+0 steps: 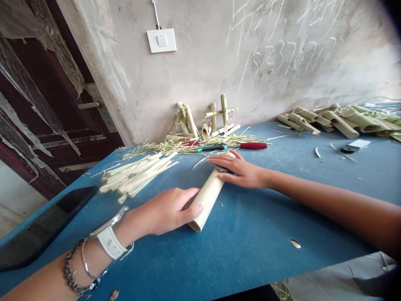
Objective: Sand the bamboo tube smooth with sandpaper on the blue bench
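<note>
The left forearm is slanting in from the lower left, white-strapped watch (112, 243) at the wrist; the left hand (171, 210) is gripping the near end of a bamboo tube (210, 193), thumb and forefinger closing on it; the right forearm is stretching in from the right, the right hand (242, 169) lying palm-down across the far end, fingers extending over something dark (223, 169), whether gripped I cannot tell; the tube is slanting away above the blue table (250, 242).
</note>
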`<action>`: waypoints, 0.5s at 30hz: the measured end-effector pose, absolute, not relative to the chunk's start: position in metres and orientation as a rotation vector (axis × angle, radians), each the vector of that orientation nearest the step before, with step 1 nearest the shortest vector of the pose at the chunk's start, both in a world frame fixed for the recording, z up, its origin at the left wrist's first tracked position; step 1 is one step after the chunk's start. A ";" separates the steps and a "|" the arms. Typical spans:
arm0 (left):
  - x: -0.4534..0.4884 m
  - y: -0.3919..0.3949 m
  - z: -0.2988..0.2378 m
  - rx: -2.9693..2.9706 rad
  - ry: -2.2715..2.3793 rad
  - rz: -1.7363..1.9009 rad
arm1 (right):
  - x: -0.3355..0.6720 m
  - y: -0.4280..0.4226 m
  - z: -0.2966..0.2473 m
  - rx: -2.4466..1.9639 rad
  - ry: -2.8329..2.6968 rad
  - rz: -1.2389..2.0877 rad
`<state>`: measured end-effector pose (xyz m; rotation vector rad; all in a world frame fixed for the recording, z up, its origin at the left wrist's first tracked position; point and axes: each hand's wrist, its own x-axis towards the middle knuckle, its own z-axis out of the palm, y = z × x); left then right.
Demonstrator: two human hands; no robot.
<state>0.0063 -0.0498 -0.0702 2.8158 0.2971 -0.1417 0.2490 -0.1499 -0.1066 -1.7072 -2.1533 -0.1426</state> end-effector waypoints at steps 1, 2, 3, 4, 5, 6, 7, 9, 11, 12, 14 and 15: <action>0.006 -0.050 -0.070 2.816 0.299 -0.139 | 0.240 -0.152 -0.104 -1.660 -2.211 -0.127; 0.006 -0.050 -0.070 2.816 0.299 -0.143 | 0.235 -0.153 -0.103 -1.620 -2.264 -0.122; 0.006 -0.050 -0.070 2.817 0.300 -0.148 | 0.232 -0.154 -0.101 -1.592 -2.301 -0.126; 0.006 -0.050 -0.070 2.817 0.302 -0.154 | 0.234 -0.154 -0.100 -1.591 -2.311 -0.138; 0.006 -0.049 -0.070 2.817 0.306 -0.159 | 0.239 -0.153 -0.101 -1.620 -2.293 -0.155; 0.006 -0.049 -0.070 2.819 0.310 -0.164 | 0.247 -0.152 -0.102 -1.676 -2.247 -0.174; 0.006 -0.049 -0.070 2.821 0.310 -0.168 | 0.256 -0.150 -0.103 -1.750 -2.180 -0.190; 0.005 -0.049 -0.070 2.828 0.305 -0.173 | 0.272 -0.147 -0.107 -1.888 -2.042 -0.206; 0.005 -0.050 -0.069 2.832 0.298 -0.176 | 0.277 -0.145 -0.110 -1.943 -1.980 -0.207; 0.005 -0.050 -0.069 2.829 0.298 -0.178 | 0.274 -0.146 -0.110 -1.927 -1.988 -0.201; 0.005 -0.050 -0.069 2.821 0.301 -0.180 | 0.259 -0.149 -0.108 -1.823 -2.084 -0.171; 0.006 -0.050 -0.069 2.818 0.301 -0.178 | 0.249 -0.151 -0.107 -1.751 -2.151 -0.151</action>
